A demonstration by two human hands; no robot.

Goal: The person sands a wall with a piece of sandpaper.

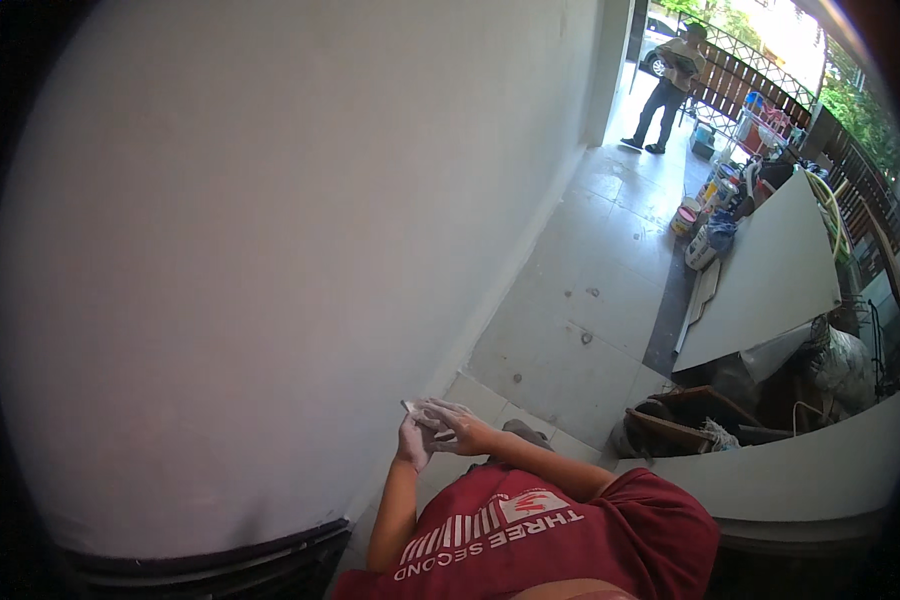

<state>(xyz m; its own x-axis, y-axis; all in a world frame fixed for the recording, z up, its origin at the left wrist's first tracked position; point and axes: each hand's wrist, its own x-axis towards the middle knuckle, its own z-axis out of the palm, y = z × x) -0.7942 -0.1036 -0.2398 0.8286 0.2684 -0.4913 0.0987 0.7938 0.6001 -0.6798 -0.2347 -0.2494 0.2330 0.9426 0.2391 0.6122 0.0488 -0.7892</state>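
Hands (454, 424) touch, left (413, 443) gripping small piece (406, 406), right (458, 430) outspread.

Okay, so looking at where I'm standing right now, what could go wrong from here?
The whitish residue on your left hand and right hand could smear onto your red shirt.
The large pale panel, among the clutter on the right, might shift if bumped.
The tubs farther along the tiled floor could trip someone passing.
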